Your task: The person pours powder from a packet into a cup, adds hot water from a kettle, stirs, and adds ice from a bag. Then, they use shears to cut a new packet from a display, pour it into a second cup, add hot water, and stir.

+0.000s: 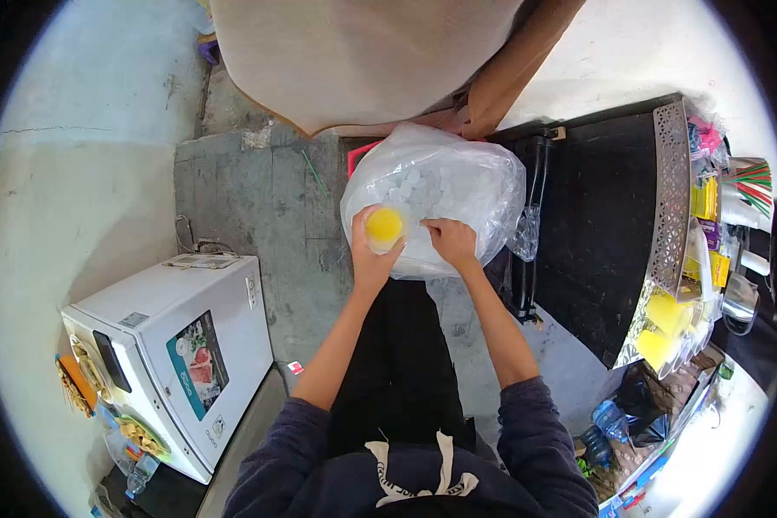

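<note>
My left hand [373,259] is wrapped around a cup of yellow drink [384,225], seen from above, over the near left part of a large clear plastic bag. Whitish ice cubes [410,186] lie inside the bag [483,177], which is spread wide. Just to the right of the cup, my right hand [451,239] is closed above the bag, its fingertips pinched together and pointing left. What they hold, if anything, is too small to make out.
A white chest freezer [173,345] stands at left. On the right is a black table [600,224] with a perforated metal edge [667,198], beside yellow cups [665,328] and packets. A large beige covered thing [363,60] hangs ahead. Water bottles [609,423] lie lower right.
</note>
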Demonstrator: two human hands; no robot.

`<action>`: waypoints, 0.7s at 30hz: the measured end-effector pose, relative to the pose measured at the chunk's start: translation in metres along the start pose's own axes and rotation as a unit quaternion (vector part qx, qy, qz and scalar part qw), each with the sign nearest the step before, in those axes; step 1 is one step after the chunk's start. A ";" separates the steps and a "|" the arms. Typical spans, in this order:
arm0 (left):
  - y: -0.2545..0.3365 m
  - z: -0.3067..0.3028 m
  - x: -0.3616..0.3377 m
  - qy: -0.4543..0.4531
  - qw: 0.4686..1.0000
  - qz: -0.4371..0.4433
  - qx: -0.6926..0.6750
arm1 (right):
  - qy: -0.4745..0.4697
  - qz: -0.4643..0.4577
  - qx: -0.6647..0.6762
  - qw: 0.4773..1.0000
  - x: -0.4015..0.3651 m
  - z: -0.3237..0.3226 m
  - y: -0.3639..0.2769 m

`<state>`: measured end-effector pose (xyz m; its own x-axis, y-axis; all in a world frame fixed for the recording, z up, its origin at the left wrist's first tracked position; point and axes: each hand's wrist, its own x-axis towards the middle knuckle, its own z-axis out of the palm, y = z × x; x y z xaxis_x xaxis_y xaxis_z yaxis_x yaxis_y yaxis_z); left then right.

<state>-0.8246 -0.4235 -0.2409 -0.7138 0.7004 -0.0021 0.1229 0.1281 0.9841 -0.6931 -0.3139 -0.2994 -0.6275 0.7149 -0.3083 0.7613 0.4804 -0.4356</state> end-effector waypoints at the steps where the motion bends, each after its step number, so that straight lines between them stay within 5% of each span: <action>1: -0.001 0.001 0.000 0.001 1.000 0.000 0.000 | 0.000 -0.001 -0.001 1.000 0.000 -0.001 0.001; 21: -0.018 -0.005 -0.003 0.002 0.999 0.012 0.047 | 0.066 0.029 0.082 0.994 -0.015 -0.099 -0.030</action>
<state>-0.8277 -0.4314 -0.2581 -0.7120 0.7018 0.0228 0.2046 0.1763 0.9628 -0.6903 -0.2888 -0.1981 -0.5478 0.8046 -0.2291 0.7522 0.3538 -0.5558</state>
